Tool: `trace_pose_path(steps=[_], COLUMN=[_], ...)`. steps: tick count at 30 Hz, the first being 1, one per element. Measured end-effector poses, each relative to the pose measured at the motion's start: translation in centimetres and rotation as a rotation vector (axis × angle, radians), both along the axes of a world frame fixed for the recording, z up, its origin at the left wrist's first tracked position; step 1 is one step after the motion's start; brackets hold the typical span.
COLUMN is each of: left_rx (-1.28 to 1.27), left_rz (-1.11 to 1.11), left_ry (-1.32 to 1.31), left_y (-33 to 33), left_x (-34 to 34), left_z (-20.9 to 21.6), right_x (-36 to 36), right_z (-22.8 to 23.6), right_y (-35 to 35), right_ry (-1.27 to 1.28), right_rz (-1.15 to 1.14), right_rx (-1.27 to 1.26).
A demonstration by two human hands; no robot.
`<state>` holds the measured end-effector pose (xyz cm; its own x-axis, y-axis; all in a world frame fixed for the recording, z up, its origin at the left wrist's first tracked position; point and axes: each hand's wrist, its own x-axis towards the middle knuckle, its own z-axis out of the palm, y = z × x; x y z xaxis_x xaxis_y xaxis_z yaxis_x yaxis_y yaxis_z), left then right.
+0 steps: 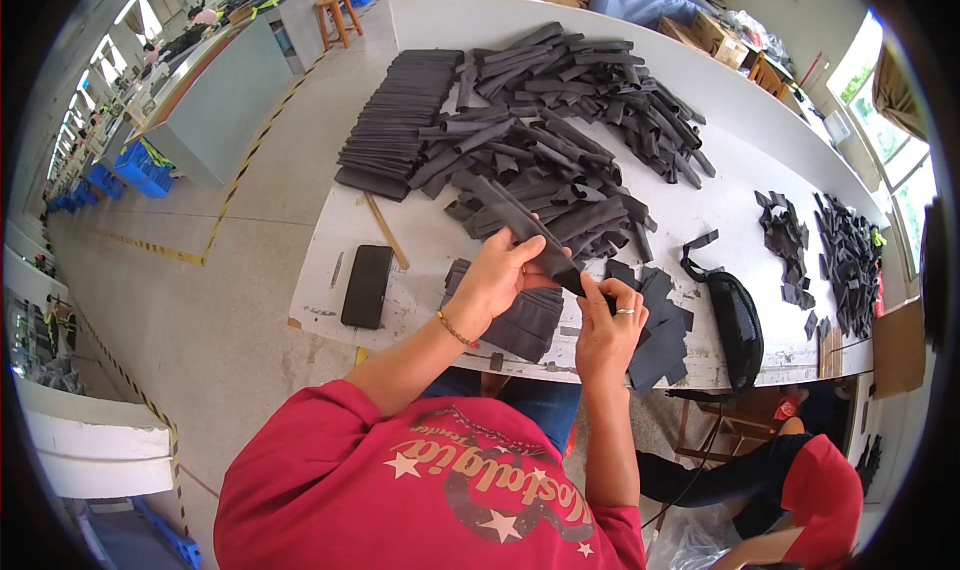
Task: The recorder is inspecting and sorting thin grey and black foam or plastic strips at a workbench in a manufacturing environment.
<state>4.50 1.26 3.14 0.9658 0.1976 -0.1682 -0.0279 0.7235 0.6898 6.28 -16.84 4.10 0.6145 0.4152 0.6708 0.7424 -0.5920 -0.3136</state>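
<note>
My left hand (497, 278) is closed around the middle of a long black fabric tube (508, 213), its thumb lying on top. The tube slants from the far left down toward my right hand (608, 338), whose thumb and fingers pinch its near end. Whether a smaller piece sits in that end is hidden by the fingers. Below my hands lies a stack of flat black fabric pieces (520, 330) at the table's near edge. Loose flat black pieces (660, 335) lie beside my right hand. Just beyond the held tube spreads a heap of similar black tubes (570, 160).
A neat row of black tubes (400, 120) lies far left on the white table (325, 260). Nearer are a black phone (367, 286) and a thin wooden strip (386, 232). Rightward are a black mesh bag (735, 330) and small black scraps (850, 270). A red-sleeved person (822, 490) sits lower right.
</note>
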Motion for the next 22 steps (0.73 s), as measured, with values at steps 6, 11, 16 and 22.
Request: trace_pose_path(steps=[6, 11, 16, 22], left_rx=[0.012, -0.004, 0.075, 0.315], left_rz=[-0.157, -0.168, -0.05, 0.087], left_ry=[0.098, 0.09, 0.035, -0.239], left_y=[1.4, 1.2, -1.0, -2.5], left_x=[0.5, 0.4, -0.5, -1.4], left_z=[-0.2, -0.2, 0.1, 0.7], right_x=[0.6, 0.5, -0.3, -1.4], right_z=[0.8, 0.9, 0.2, -1.3], right_y=[-1.2, -1.5, -0.6, 1.2], right_ry=[0.033, -0.025, -0.077, 0.073], right_rz=[0.111, 0.098, 0.037, 0.028], right_rx=[-0.036, -0.117, -0.122, 0.098])
